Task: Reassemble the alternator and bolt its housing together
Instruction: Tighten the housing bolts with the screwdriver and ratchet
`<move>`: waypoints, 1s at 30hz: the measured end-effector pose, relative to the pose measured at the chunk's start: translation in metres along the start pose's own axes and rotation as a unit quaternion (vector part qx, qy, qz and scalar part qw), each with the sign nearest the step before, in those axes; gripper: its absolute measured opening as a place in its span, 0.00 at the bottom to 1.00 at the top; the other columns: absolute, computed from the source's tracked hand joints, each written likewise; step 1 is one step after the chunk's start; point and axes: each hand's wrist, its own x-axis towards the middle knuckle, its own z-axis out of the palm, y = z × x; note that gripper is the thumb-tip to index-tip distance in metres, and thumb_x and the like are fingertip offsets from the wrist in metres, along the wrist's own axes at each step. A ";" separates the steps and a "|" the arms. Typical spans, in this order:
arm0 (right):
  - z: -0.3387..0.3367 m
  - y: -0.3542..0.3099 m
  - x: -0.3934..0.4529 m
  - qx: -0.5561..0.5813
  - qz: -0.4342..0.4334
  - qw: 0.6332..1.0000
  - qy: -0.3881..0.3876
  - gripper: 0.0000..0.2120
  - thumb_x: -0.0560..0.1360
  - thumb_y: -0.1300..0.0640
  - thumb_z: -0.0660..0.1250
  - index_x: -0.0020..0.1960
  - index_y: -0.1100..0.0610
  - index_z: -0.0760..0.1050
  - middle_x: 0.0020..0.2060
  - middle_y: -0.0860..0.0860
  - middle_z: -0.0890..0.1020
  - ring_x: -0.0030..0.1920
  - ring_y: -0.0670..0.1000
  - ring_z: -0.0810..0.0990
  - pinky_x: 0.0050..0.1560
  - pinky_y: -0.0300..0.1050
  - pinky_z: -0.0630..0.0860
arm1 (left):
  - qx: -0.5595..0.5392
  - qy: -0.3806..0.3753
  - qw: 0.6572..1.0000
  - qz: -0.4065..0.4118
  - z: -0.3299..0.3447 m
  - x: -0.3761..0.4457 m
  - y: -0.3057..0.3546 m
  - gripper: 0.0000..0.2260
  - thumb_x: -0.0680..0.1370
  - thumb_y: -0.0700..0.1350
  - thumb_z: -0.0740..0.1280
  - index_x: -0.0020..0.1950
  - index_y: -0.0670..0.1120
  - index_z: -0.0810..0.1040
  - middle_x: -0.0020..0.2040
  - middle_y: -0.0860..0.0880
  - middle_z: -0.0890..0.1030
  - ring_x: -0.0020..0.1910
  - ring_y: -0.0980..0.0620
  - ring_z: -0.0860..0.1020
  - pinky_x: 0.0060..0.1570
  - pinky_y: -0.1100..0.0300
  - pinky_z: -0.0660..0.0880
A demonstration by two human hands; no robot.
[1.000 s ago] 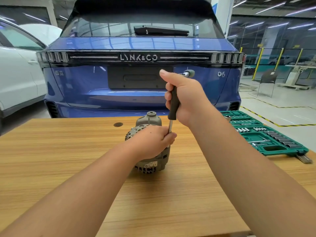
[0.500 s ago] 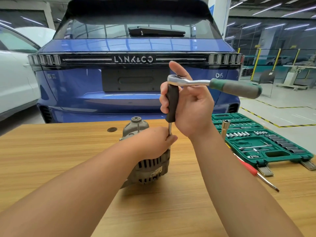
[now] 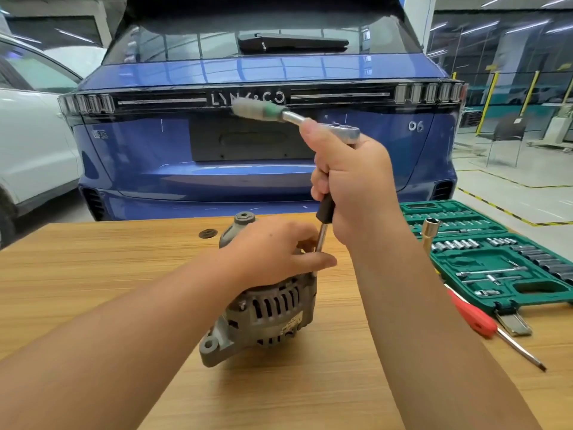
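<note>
A grey alternator (image 3: pixel 269 308) stands on the wooden table (image 3: pixel 108 274) in the middle of the view. My left hand (image 3: pixel 273 249) lies over its top, with the fingers pinching the lower end of a steel extension bar (image 3: pixel 321 240) that runs down to the housing's right edge. My right hand (image 3: pixel 353 184) grips the bar's black sleeve just under the head of a ratchet wrench (image 3: pixel 328 127). The ratchet's green-grey handle (image 3: pixel 257 108) points up and to the left and is blurred. The socket and bolt are hidden behind my left fingers.
An open green socket set case (image 3: pixel 502 259) lies on the table to the right, with a brass-coloured socket (image 3: pixel 431 231) upright at its left edge. A red-handled screwdriver (image 3: pixel 483 324) lies in front of the case. A blue car's rear stands just beyond the table's far edge.
The ratchet handle has swung from pointing right to pointing left. My left hand stays on the alternator and bar. The camera has dropped closer to the table.
</note>
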 end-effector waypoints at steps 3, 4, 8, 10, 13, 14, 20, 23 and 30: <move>-0.007 0.000 0.005 0.072 0.064 0.994 -0.055 0.03 0.74 0.54 0.72 0.43 0.52 0.78 0.29 0.47 0.72 0.27 0.46 0.68 0.30 0.41 0.67 | -0.026 -0.016 1.000 0.002 0.003 0.001 -0.003 0.19 0.78 0.69 0.60 0.50 0.56 0.79 0.42 0.57 0.81 0.42 0.58 0.80 0.43 0.54 0.81; -0.011 -0.001 0.005 0.115 0.083 0.986 -0.090 0.05 0.74 0.56 0.70 0.50 0.52 0.78 0.31 0.47 0.74 0.29 0.46 0.70 0.31 0.41 0.68 | -0.028 -0.010 1.000 0.004 0.004 0.001 -0.003 0.17 0.79 0.68 0.60 0.49 0.57 0.79 0.41 0.56 0.81 0.41 0.58 0.79 0.42 0.53 0.80; -0.013 0.007 0.004 0.151 0.020 0.979 -0.134 0.14 0.78 0.61 0.66 0.61 0.50 0.75 0.39 0.50 0.78 0.34 0.48 0.75 0.36 0.41 0.72 | -0.026 0.011 0.999 -0.022 0.008 0.006 0.001 0.16 0.81 0.65 0.60 0.49 0.55 0.80 0.40 0.55 0.81 0.40 0.58 0.79 0.43 0.53 0.81; -0.010 0.011 0.004 0.099 -0.053 0.987 -0.116 0.16 0.80 0.63 0.64 0.63 0.48 0.75 0.40 0.53 0.76 0.34 0.49 0.73 0.35 0.41 0.72 | -0.027 0.020 0.999 -0.033 0.010 0.010 0.002 0.17 0.82 0.64 0.61 0.50 0.54 0.81 0.40 0.54 0.82 0.40 0.57 0.80 0.44 0.52 0.81; -0.010 0.014 0.005 0.095 -0.073 0.985 -0.128 0.18 0.80 0.63 0.60 0.66 0.48 0.74 0.40 0.54 0.74 0.33 0.50 0.70 0.33 0.42 0.70 | -0.037 0.021 0.998 -0.038 0.011 0.012 0.002 0.16 0.82 0.63 0.61 0.48 0.54 0.81 0.40 0.53 0.82 0.40 0.57 0.79 0.43 0.53 0.80; -0.010 0.013 0.005 0.119 -0.065 0.981 -0.142 0.19 0.79 0.62 0.58 0.66 0.49 0.74 0.40 0.55 0.75 0.34 0.51 0.70 0.33 0.44 0.68 | -0.041 0.021 0.998 -0.039 0.011 0.012 0.001 0.16 0.82 0.63 0.61 0.48 0.54 0.81 0.41 0.53 0.82 0.40 0.57 0.79 0.43 0.53 0.79; -0.015 0.011 0.005 0.187 -0.010 0.965 -0.184 0.25 0.82 0.40 0.47 0.68 0.52 0.72 0.43 0.56 0.76 0.36 0.54 0.70 0.38 0.48 0.64 | -0.066 0.021 0.997 -0.043 0.011 0.010 0.001 0.15 0.82 0.63 0.62 0.48 0.55 0.81 0.41 0.53 0.83 0.41 0.57 0.80 0.43 0.53 0.79; -0.009 0.006 0.003 0.153 0.010 0.981 -0.117 0.18 0.80 0.43 0.60 0.63 0.54 0.73 0.39 0.53 0.76 0.33 0.51 0.69 0.35 0.44 0.66 | -0.060 0.022 0.997 -0.038 0.010 0.009 0.002 0.15 0.82 0.63 0.61 0.47 0.55 0.80 0.40 0.53 0.82 0.40 0.57 0.78 0.42 0.54 0.78; -0.003 0.002 0.000 0.045 0.013 0.998 -0.031 0.07 0.76 0.57 0.71 0.53 0.57 0.77 0.30 0.47 0.73 0.28 0.46 0.69 0.30 0.39 0.67 | -0.055 0.007 0.998 -0.026 0.009 0.007 0.002 0.18 0.83 0.63 0.60 0.50 0.53 0.81 0.43 0.53 0.82 0.43 0.54 0.79 0.45 0.48 0.79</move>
